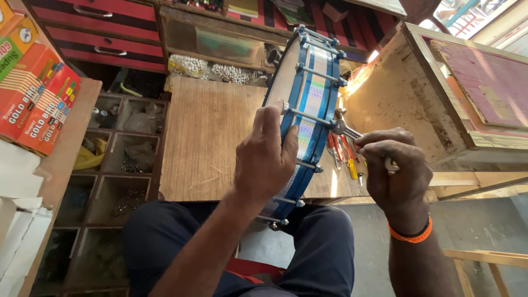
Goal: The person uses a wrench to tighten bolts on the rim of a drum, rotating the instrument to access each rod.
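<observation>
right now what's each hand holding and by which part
Left hand grips the blue drum by its rim; right hand holds a metal tool by its handle end.

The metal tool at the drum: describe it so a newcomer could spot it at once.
Find the blue drum standing on edge over the wooden bench. The right hand grips a tool against its rim; it is the only silver shaft there, unlike the red-handled tools below.

Wooden workbench [206, 137] sits centre. Left of workbench: rack of open wooden compartments [118, 159], yellow scrap and small metal bits inside. Further left of workbench: stacked orange cardboard boxes [36, 93] on plank shelf. Behind workbench: bags of white beads [212, 70], red drawers with metal handles [102, 25]. Right of workbench: raw plywood box [418, 93], lid face painted maroon. Small tools [344, 151], red and yellow handles, lie at workbench's right edge.
</observation>
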